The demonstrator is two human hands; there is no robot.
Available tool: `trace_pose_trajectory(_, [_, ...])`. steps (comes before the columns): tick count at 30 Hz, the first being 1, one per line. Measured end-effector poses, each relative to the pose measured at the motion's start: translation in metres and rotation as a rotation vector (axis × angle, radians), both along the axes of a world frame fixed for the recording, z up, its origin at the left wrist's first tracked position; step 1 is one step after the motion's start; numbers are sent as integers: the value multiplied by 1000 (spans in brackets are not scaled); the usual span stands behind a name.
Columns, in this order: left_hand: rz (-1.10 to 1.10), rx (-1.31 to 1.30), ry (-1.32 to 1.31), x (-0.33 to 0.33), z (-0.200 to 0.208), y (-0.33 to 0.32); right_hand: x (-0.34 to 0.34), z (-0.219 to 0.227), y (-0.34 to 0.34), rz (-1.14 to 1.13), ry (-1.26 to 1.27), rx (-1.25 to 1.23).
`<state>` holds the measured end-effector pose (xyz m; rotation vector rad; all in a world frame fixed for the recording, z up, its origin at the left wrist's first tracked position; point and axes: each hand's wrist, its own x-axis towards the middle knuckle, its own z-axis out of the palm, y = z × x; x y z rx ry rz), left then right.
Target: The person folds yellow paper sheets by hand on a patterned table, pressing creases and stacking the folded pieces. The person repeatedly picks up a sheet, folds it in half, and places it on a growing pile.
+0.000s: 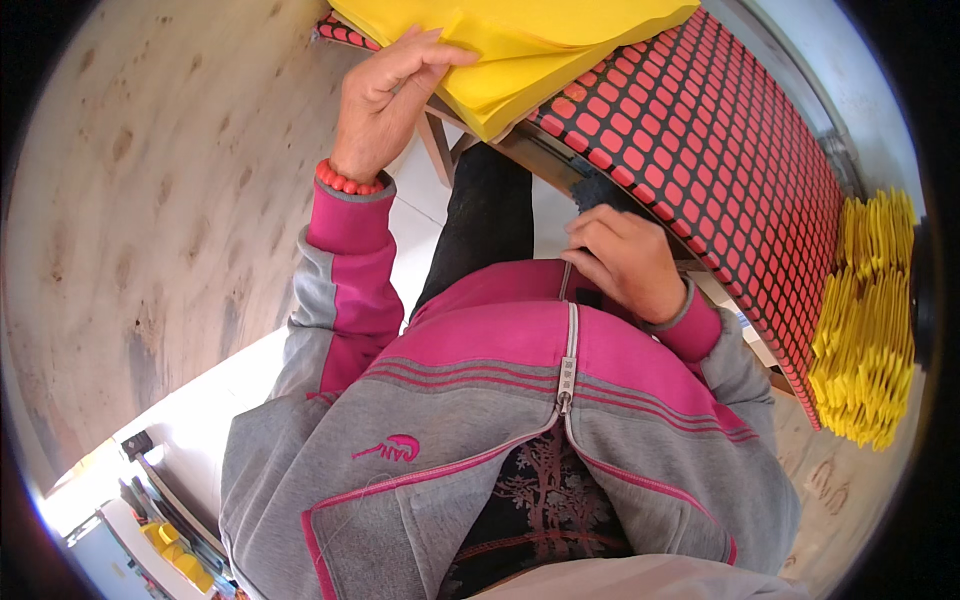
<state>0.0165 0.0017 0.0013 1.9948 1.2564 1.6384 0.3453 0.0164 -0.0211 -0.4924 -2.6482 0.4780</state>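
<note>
Left hand (385,95) nearly closed, fingers at the lifted edge of the yellow sheets (545,40) atop the red-patterned surface (720,150); right hand (630,262) half-curled, contents cannot be told; uneven lifting could crease sheets.

Head-worn fisheye looks steeply down, close above jacket (460,340).

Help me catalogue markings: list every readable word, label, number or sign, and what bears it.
Grey-and-magenta fabric jacket: magenta embroidered letters on the chest, legible, but I don't copy wording.
Small rectangular silver-coloured zip pull: tiny characters, too small to read.
Stack of thin yellow paper sheets: no lettering visible.
Red-and-black patterned table cover: a faint mark near that stack, too blurred to read.
</note>
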Motion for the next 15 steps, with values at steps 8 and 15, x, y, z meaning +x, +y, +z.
trace_pose_trajectory(8, [-12,-34,-18,-5,0,-2,-84,77,42,76,409,285])
trace_pose_trajectory(15, [-49,-109,-54,-10,-2,-2,-110,73,57,52,338,480])
